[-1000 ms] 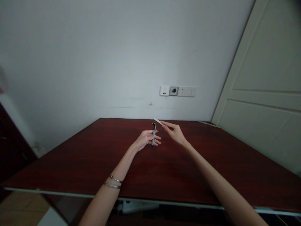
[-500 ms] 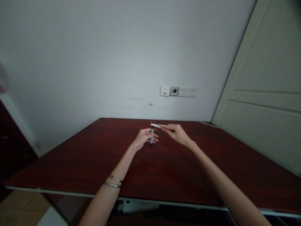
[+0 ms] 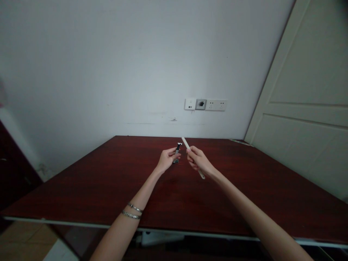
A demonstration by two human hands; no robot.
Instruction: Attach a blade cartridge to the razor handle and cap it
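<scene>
My left hand (image 3: 166,160) is closed around a razor (image 3: 177,151) with a grey and black handle. Its small shiny T-shaped head points up, tilted slightly right. In my closed right hand (image 3: 198,159) is a slim, flat white stick (image 3: 186,143) with a hole near its lower end (image 3: 201,174). Its upper end leans left, close to the razor's head but apart from it. My fingers hide the stick's middle, and its exact kind is too small to tell. Both hands are above the dark red wooden table (image 3: 122,181).
A white wall (image 3: 122,72) with a row of sockets (image 3: 216,105) stands behind the table. On the right is a pale panelled door (image 3: 304,108). A white object (image 3: 163,238) shows below the table's front edge.
The white stick has moved away from the razor's head and turned from nearly level to steeply slanted, my right hand now wrapped round it. The razor has tilted to the right.
</scene>
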